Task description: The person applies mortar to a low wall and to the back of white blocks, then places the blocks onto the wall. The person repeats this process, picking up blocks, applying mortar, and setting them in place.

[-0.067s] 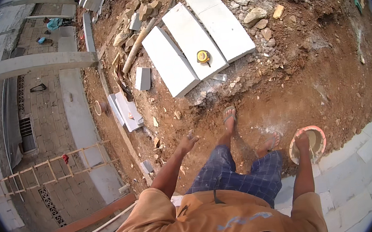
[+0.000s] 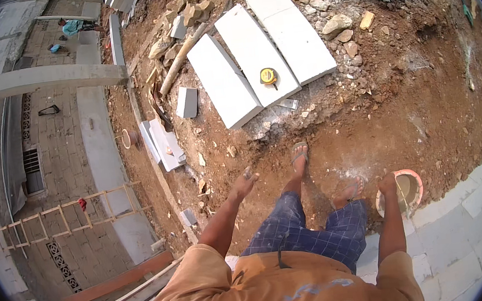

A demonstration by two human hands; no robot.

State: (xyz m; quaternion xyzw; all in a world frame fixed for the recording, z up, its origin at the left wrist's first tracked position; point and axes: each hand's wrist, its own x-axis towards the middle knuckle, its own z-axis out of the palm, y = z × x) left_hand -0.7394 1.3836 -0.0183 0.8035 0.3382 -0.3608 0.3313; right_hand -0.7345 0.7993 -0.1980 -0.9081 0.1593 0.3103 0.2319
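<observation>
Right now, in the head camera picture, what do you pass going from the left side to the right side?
Wooden ladder lying flat → small grey block on the dirt → left hand, empty → yellow tape measure on a pale slab → right hand holding an orange bucket by its handle.

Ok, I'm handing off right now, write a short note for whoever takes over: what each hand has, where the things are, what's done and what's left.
Right hand: closed on the handle of an orange bucket, hanging beside the right leg above the red soil.
Left hand: empty, fingers loose, held out to the side above the soil.
Things: three pale slabs lie side by side on the soil ahead, with a yellow tape measure on the middle one. The pale block wall curves along the right.
Done: the bucket is lifted.
Left: the bucket is not yet set down; what is in it cannot be told.
</observation>
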